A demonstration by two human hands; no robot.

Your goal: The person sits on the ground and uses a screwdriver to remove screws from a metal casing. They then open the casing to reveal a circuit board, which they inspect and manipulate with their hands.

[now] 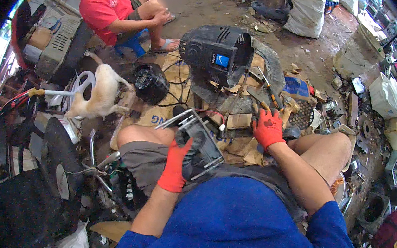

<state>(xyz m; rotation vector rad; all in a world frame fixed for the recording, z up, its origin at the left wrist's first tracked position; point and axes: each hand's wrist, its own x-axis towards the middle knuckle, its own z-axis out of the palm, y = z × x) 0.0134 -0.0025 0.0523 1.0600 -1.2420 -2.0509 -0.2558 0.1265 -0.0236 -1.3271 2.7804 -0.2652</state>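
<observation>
My left hand (178,163), in a red and black glove, is closed around a metal frame (204,144) with thin parallel rods and a flat grey panel, tilted above my lap. A red wire (212,111) runs close behind the frame. My right hand (269,128), also in a red glove, is low over the cardboard with its fingers stretched forward; nothing shows in its grip. Just beyond its fingertips lie a tool with an orange and black handle (275,98) and a flat-bladed tool (257,98). A small tan block (239,121) sits to its left.
A black plastic housing (213,53) stands ahead, with a black motor-like part (150,83) and cables left of it. A pale cat (102,92) is at left. Beyond it, a person in a red shirt (101,9) sits on a blue stool (131,47). Scrap parts surround me.
</observation>
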